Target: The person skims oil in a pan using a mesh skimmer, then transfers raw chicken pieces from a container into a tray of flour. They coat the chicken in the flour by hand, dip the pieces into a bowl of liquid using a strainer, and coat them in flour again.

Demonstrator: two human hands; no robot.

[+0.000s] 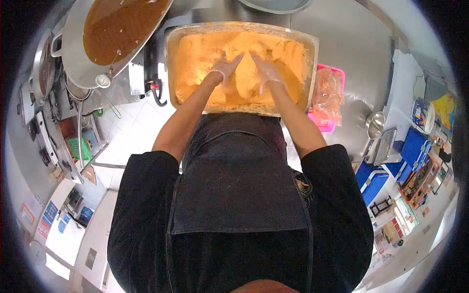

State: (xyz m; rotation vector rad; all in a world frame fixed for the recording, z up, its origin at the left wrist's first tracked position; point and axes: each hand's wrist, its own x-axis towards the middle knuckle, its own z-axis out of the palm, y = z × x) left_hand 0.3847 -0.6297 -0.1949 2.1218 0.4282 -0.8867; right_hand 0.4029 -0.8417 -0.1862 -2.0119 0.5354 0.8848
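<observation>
A rectangular tub (315,61) holds a broad bed of orange-yellow powder (193,56), heaped unevenly around its middle. My left hand (226,67), in a clear thin glove, rests in the powder left of centre, thumb stretched away from the fingers. To its right my right hand (266,72), gloved the same way, also reaches into the powder with its thumb apart. Powder partly covers the fingertips of both hands. The two hands face each other across a low mound, with a gap between the thumbs. Neither shows anything held.
A large metal pot (80,66) of brown liquid stands at upper left. Right of the tub, a pink tray (328,129) holds a clear bag of pinkish pieces (327,93) on the steel counter (359,63). A metal bowl (375,124) sits farther right, and a round lid-like pan (278,5) lies behind.
</observation>
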